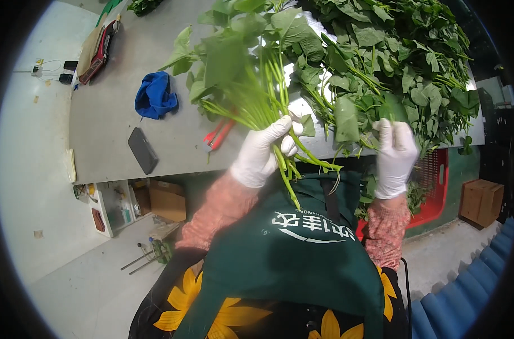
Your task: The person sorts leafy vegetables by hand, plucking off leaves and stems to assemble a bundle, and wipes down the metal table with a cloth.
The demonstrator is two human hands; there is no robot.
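Note:
My left hand (262,148), in a white glove, is closed around a bunch of leafy green stems (262,93). The leaves fan out upward and are partly blurred, while the cut ends hang below my fist over the dark green apron (291,237). To the right, my gloved right hand (395,150) has its fingers pinched on a green leaf (391,107) at the near edge of a large heap of leafy greens (392,62). Whether that leaf is loose or still joined to a stem is hidden.
A red-handled tool (217,135), a dark phone (142,150) and a blue cloth (156,95) lie on the grey table (101,127). Below the table's right side stands a red crate (435,195) with leaves in it. Cardboard boxes (482,202) sit on the floor.

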